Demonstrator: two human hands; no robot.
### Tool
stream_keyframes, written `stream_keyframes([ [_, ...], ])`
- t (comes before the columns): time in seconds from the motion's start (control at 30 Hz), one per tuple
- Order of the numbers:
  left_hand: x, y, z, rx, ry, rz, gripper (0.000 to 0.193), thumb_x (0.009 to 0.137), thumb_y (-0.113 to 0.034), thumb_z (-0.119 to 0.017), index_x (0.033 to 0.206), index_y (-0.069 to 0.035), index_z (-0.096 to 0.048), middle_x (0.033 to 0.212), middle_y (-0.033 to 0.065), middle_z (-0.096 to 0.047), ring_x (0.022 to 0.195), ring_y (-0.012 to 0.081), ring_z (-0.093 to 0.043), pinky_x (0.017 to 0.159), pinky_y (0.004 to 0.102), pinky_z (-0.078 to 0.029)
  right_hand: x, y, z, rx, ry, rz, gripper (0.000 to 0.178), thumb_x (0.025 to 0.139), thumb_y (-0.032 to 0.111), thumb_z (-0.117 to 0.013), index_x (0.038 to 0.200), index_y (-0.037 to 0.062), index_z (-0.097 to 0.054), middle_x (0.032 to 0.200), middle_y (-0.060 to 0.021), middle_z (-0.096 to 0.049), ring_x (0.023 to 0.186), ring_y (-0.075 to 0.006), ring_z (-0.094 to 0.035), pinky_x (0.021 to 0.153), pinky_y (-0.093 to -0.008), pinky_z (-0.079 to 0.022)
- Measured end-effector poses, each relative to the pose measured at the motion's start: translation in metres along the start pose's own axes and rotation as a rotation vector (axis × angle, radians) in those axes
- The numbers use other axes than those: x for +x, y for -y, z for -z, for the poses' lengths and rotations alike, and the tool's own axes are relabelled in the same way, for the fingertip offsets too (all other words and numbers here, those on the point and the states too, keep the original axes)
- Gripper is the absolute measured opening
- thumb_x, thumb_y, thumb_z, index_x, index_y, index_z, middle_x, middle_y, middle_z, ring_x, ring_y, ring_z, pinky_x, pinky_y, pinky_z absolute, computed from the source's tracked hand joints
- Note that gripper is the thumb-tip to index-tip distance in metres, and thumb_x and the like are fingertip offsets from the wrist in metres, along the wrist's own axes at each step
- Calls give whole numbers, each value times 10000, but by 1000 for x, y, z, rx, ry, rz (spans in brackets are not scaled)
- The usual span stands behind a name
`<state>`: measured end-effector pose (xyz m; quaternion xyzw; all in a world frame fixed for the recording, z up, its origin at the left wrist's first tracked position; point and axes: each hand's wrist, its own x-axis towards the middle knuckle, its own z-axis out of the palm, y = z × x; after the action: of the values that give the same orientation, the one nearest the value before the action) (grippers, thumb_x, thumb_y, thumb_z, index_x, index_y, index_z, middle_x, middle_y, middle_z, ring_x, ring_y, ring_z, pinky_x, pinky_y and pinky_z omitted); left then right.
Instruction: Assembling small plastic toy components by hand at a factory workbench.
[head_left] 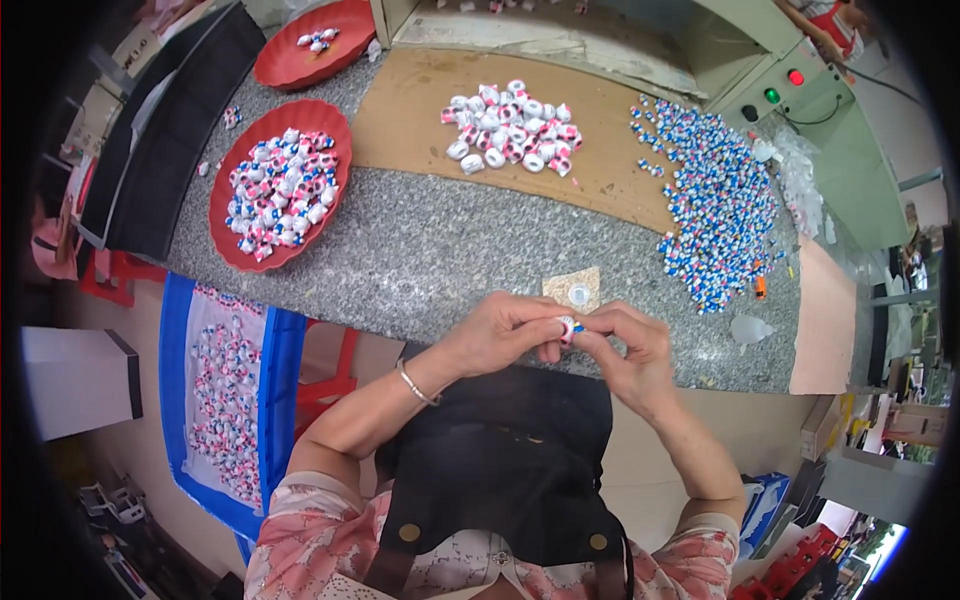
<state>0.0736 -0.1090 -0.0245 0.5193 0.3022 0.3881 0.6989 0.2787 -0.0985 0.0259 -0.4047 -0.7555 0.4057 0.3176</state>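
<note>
Close in front of me, at the bench's near edge, both hands meet on one small figurine part point(568, 329). It is white and pink, with a bit of blue on its right side. My left hand point(505, 328) pinches it from the left, between thumb and fingers. From the right, my right hand point(630, 345) presses thumb and forefinger against the blue bit, which the fingertips partly cover. Just beyond the fingers lies a tan, speckled square pad point(588, 279) with a small round whitish piece point(579, 294) on it.
White-and-pink parts point(512, 128) are heaped on brown cardboard point(400, 130). Small blue-and-white parts point(715, 190) spread at right. A red dish point(341, 165) holds mixed figurines; another red dish point(300, 72) stands behind. A blue crate point(178, 400) of figurines sits lower left. A metal machine point(820, 130) stands back right.
</note>
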Motion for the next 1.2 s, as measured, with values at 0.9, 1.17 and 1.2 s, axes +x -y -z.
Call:
stream_keyframes([
  [0.9,-86,-94,164,1776,-1144,-293,357,810,-73,-692,1150,-7,-606,1087,180,-615,1038,330,-587,876,413,-481,44,-116,81,-983,-65,160,174,752,-80,-569,907,-29,-627,908,-191,-570,784,-378,-614,685,-455,-500],
  [1.17,35,-37,113,1317,-724,-257,250,811,-96,-709,1048,-61,-638,998,159,-596,861,375,-631,717,441,-521,19,-86,43,89,-211,-350,163,901,28,-614,1055,-24,-632,890,-83,-643,875,-169,-624,790,-257,-480],
  [1.2,46,-28,117,1291,-703,-259,250,811,-96,-709,1048,-61,-638,998,159,-596,861,375,-631,717,441,-521,14,-81,39,195,-197,-404,151,906,29,-615,1049,-11,-641,899,-60,-643,885,-156,-623,804,-253,-481],
])
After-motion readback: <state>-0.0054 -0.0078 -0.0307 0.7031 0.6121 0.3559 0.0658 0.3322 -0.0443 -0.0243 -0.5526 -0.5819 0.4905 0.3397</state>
